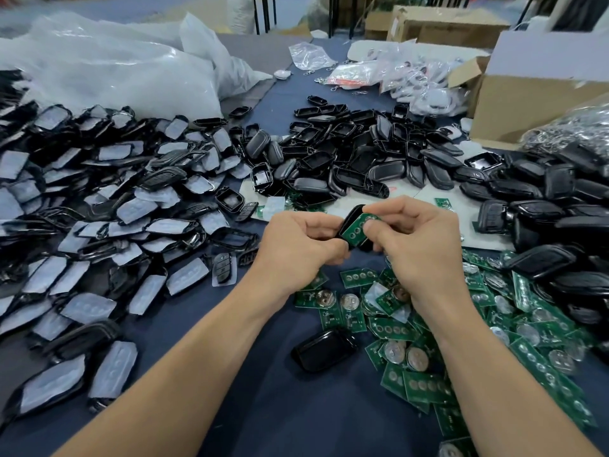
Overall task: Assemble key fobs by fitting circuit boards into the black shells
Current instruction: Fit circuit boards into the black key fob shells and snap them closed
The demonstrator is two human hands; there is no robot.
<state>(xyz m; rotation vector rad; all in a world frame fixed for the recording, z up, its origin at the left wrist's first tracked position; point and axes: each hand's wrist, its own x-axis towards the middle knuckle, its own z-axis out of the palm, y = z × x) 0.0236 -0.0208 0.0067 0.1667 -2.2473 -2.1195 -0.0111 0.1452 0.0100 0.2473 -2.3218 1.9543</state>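
At frame centre the left hand [301, 245] grips a black shell [352, 216] while the right hand [418, 239] pinches a green circuit board [357, 227] onto it, seating under way; next, likely pressing it flush.

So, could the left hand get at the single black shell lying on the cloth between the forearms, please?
Probably yes: the black shell lies uncovered close to the left hand, but its fingers are busy gripping a second shell.
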